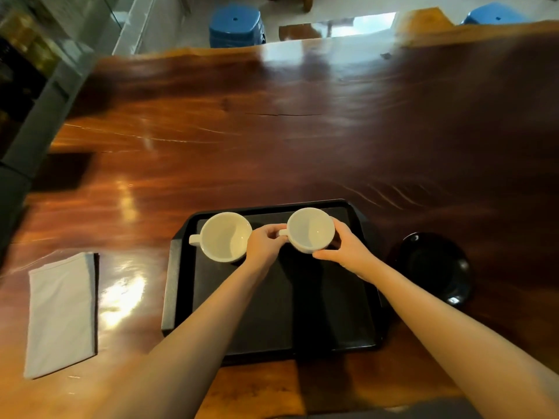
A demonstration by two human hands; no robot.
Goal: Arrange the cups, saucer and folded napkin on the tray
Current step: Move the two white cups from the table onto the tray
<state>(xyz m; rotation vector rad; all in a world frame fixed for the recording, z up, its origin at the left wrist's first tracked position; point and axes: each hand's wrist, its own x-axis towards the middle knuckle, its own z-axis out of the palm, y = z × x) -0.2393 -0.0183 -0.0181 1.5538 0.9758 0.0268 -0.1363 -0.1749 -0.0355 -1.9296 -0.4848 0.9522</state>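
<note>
A black rectangular tray (272, 322) lies on the wooden table in front of me. Two empty white cups stand at its far end. The left cup (225, 236) has its handle pointing left and nothing holds it. Both hands are on the right cup (310, 228): my left hand (263, 244) pinches its handle and my right hand (343, 247) wraps its right side. A black saucer (435, 266) rests on the table right of the tray. On the table to the tray's left lies a folded light grey napkin (62, 313).
The dark glossy wooden table (272, 131) stretches far ahead. Two blue stools (236, 25) stand beyond its far edge. A grey cabinet edge (36, 116) runs along the left side.
</note>
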